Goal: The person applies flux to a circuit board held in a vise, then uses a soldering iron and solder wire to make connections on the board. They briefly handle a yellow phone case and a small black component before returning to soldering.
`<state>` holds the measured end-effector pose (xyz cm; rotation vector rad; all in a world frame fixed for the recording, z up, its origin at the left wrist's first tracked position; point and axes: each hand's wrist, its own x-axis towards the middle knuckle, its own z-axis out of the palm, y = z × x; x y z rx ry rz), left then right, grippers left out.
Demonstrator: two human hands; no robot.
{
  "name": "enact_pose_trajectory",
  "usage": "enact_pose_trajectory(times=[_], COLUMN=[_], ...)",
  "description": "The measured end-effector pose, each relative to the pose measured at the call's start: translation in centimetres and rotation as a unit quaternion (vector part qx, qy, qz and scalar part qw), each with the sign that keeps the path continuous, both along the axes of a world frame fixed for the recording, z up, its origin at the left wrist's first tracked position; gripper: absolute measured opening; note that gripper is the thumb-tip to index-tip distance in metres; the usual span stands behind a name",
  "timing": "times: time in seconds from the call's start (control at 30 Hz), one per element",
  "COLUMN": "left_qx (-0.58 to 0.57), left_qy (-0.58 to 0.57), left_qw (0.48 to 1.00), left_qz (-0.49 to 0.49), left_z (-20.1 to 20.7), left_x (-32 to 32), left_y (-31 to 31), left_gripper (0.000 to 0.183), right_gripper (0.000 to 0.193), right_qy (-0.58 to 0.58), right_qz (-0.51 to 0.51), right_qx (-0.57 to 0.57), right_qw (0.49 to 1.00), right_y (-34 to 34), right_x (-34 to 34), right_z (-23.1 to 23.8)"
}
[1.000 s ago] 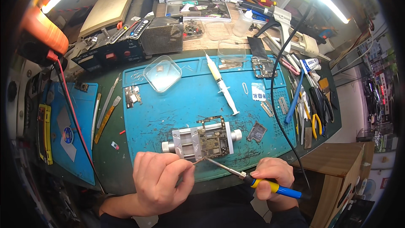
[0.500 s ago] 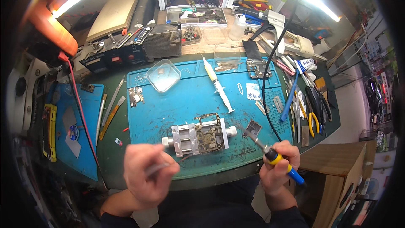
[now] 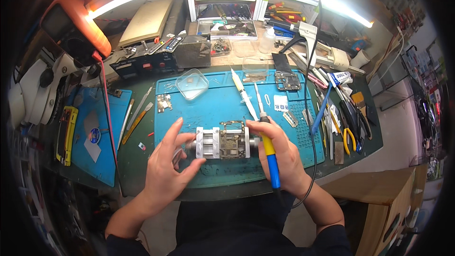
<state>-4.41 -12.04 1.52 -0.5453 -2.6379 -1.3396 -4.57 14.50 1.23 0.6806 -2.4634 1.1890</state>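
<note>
A metal clamp holder (image 3: 207,143) lies on the blue mat, with a phone circuit board (image 3: 233,141) in its jaws. My left hand (image 3: 163,168) is at the clamp's left end, thumb and index finger spread to either side of it. A thin grey tool, apparently tweezers (image 3: 177,154), is tucked in its curled fingers, mostly hidden. My right hand (image 3: 288,161) grips a yellow and blue soldering iron (image 3: 271,161), its tip pointing away from me. Fingers of that hand are beside the clamp's right knob, and contact cannot be made out.
Beyond the clamp lie a syringe (image 3: 242,94) and a clear plastic box (image 3: 192,84). Knives (image 3: 137,123) lie at the left, pliers (image 3: 350,140) and other tools at the right. The iron's black cable (image 3: 313,161) loops along the right side. An orange multimeter (image 3: 78,26) stands back left.
Both hands have moved to the clamp's two ends. The iron has swung left and its tip now points away. The dark square piece near its tip is out of sight. My view has shifted slightly.
</note>
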Motion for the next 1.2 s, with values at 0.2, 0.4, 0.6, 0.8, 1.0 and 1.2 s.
enact_pose_trajectory(times=[0.2, 0.4, 0.6, 0.8, 1.0, 1.2], left_qx=[-0.002, 0.01, 0.044, 0.092, 0.02, -0.012], left_qy=[0.038, -0.017, -0.076, -0.049, 0.073, 0.139], left_qw=[0.999, 1.0, 0.996, 0.995, 0.989, 0.984], left_qz=[0.023, 0.022, -0.018, 0.006, -0.129, -0.115], left_z=[0.4, 0.2, 0.6, 0.9, 2.4, 0.8], left_x=[-1.8, -3.7, -4.9, -4.2, -3.7, -3.6], left_y=[-0.7, -0.9, 0.0, -0.8, -0.9, -0.1], left_gripper=[0.075, 0.053, 0.044, 0.024, 0.019, 0.023], right_gripper=[0.047, 0.05, 0.044, 0.061, 0.062, 0.06], right_qy=[-0.069, -0.051, -0.033, -0.006, 0.017, 0.024], right_qz=[0.015, 0.072, 0.056, 0.024, -0.049, -0.053], right_qx=[-0.119, -0.114, -0.107, -0.196, -0.188, -0.184], right_qw=[0.99, 0.99, 0.992, 0.98, 0.981, 0.981], right_y=[-0.9, -0.7, 0.1, 2.5, 1.8, 1.7], right_x=[2.6, 3.6, 4.6, 6.2, 6.1, 6.0], right_z=[-0.5, -0.5, -1.1, -2.4, -2.6, -2.8])
